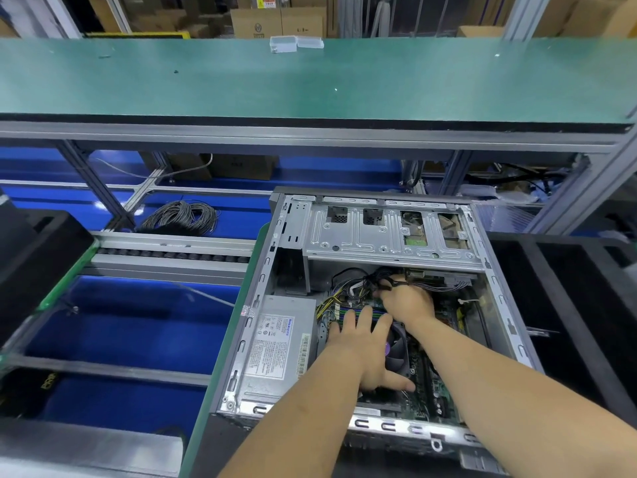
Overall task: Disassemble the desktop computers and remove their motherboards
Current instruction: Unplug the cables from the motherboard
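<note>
An open desktop computer case (pixel 496 281) lies on its side in front of me. Inside it the green motherboard (pixel 436 395) shows at the lower right, with a grey power supply (pixel 279 343) on the left and a silver drive cage (pixel 389 236) at the far end. My left hand (pixel 362 350) rests flat, fingers straight, on the black cooler fan (pixel 398 350) and the memory slots. My right hand (pixel 406 300) reaches deeper and grips a bundle of black cables (pixel 372 281) near the drive cage.
A black foam tray (pixel 568 305) stands right of the case and another black block (pixel 31 260) at the far left. A coil of grey cable (pixel 181 215) lies on the blue conveyor (pixel 138 326). A green shelf (pixel 310 77) spans overhead, carrying a clear plastic box (pixel 284 43).
</note>
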A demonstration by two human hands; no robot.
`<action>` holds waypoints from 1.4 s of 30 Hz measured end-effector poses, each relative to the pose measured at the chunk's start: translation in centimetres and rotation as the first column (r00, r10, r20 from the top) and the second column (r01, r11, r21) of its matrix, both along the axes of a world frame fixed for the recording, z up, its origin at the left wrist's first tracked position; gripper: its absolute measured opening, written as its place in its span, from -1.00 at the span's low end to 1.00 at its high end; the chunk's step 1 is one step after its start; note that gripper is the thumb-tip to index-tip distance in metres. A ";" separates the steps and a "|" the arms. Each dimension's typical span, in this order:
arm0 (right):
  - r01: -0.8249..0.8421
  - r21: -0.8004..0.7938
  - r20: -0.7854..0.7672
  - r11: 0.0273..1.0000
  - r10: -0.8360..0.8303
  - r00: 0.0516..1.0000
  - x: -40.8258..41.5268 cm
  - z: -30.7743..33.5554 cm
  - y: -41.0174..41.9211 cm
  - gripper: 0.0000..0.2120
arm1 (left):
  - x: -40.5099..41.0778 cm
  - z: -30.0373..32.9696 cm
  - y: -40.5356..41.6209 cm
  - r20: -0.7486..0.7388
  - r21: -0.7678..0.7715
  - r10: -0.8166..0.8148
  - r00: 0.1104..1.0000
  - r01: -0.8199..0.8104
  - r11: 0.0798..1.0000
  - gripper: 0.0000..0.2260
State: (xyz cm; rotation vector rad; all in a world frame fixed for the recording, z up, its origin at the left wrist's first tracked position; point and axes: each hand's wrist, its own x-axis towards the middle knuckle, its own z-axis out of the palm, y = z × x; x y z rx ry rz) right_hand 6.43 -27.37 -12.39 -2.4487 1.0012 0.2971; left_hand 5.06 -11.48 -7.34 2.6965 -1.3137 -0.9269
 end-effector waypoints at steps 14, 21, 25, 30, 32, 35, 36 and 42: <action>-0.014 0.035 -0.031 0.999 0.015 0.999 0.0 0.2 -0.1 -0.67 | 0.0 -0.3 -0.1 -0.004 0.005 0.002 1.000 -0.002 1.000 0.06; -0.099 0.065 -0.101 0.993 0.105 0.989 0.2 1.3 -0.5 -0.54 | 0.0 -0.5 -0.2 0.011 -0.002 0.013 1.000 -0.013 1.000 0.06; -0.210 -0.019 -0.177 0.977 0.204 0.963 0.4 1.5 -0.4 -0.59 | 0.1 -0.6 -0.2 0.009 0.009 0.010 1.000 -0.010 1.000 0.07; -0.294 -0.043 -0.223 0.955 0.278 0.934 0.3 1.4 -0.5 -0.58 | 0.0 -0.7 -0.2 0.012 0.002 0.011 1.000 -0.011 1.000 0.06; -0.300 -0.061 -0.176 0.952 0.286 0.942 0.1 1.0 -0.4 -0.59 | 0.0 -0.6 -0.2 0.005 -0.005 0.012 1.000 -0.012 1.000 0.06; -0.235 -0.105 -0.147 0.966 0.219 0.965 0.2 0.9 -0.1 -0.64 | 0.0 -0.4 -0.1 0.002 -0.003 0.012 1.000 -0.012 1.000 0.06; -0.241 -0.102 -0.147 0.965 0.225 0.963 0.2 1.2 0.1 -0.61 | 0.1 -0.4 -0.1 0.001 -0.003 0.012 1.000 -0.012 1.000 0.06; -0.188 -0.075 -0.148 0.979 0.176 0.973 0.4 0.9 0.2 -0.64 | -0.1 0.0 0.0 0.005 -0.008 0.011 1.000 -0.011 1.000 0.05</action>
